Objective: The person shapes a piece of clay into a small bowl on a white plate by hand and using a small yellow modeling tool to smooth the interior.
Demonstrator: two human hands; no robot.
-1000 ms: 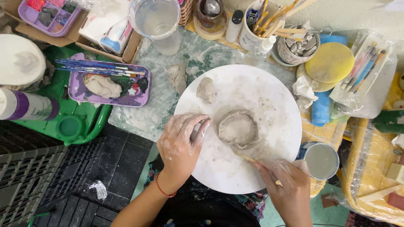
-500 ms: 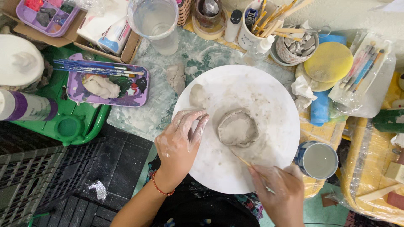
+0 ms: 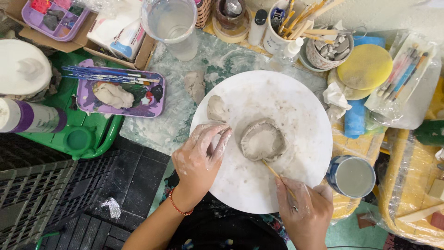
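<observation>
A clay bowl sits in the middle of a round board on the bench. A clay lump lies left of it on the board. A cup stands right of the board, a paint tray left, a water jug behind.

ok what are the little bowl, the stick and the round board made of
Bowl: looks like wet grey clay, matte, with an uneven pinched rim. Stick in the right hand: seems wood or bamboo, thin and pale tan. Round board: smooth, white, clay-smeared; plastic or coated wood, hard to tell.
</observation>
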